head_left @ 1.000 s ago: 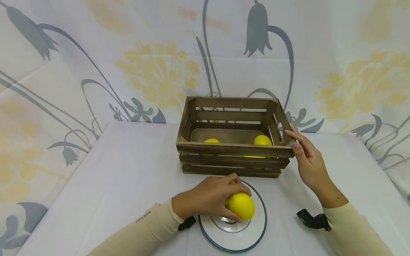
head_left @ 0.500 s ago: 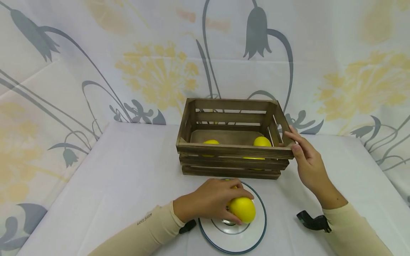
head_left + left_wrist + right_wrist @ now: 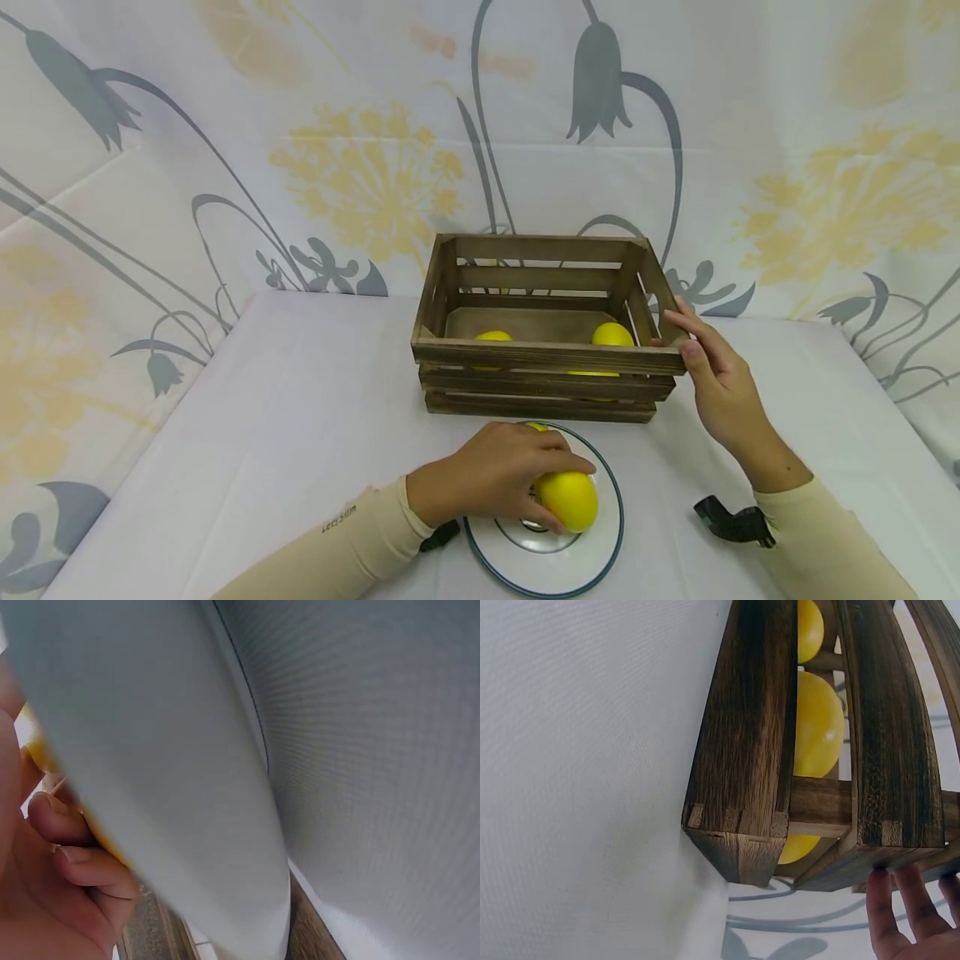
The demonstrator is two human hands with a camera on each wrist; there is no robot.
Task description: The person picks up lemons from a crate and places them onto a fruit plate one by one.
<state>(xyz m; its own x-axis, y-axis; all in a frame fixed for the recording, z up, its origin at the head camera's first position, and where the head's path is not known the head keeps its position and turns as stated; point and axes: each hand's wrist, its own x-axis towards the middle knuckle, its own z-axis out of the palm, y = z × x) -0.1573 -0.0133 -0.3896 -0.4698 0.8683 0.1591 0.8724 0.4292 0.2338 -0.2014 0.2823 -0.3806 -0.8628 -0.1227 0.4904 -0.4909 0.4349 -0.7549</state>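
My left hand grips a yellow lemon over a white plate with a blue-green rim; fingers and thumb lie round it, and the plate's middle is partly covered. Behind the knuckles shows a sliver of more yellow. In the left wrist view the pale plate fills the middle beside curled fingers. At the right end of a brown slatted wooden crate, my right hand rests with straight fingers, thumb at the front corner. Its fingertips touch the end slat in the right wrist view.
Inside the crate lie several lemons, one at the right and one at the left, partly behind the front slats. A black wrist mount hangs by the right sleeve. Floral cloth stands behind the white tabletop.
The left hand and its lemon have shifted slightly lower over the plate, and the yellow sliver behind the knuckles stays in sight. My right hand stays at the crate's end.
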